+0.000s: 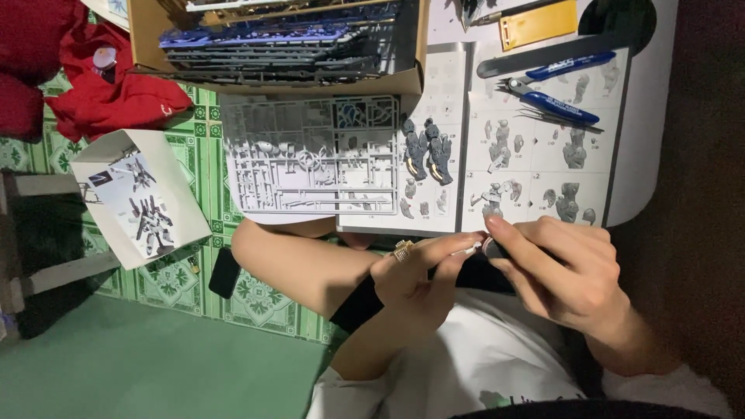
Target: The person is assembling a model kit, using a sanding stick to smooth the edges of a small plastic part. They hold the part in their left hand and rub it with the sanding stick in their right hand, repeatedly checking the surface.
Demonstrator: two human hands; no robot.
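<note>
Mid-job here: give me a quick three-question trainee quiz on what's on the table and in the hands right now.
1. True or false: the blue-handled nippers lie on the open instruction sheet.
2. Which sits beside the grey plastic parts frame, on its sheet side? A) two dark assembled model pieces B) a red cup C) a phone
3. Fill in: the left hand and right hand pinch a small ____ part between them.

Key: 1 true; 2 A; 3 pale (whitish).
</note>
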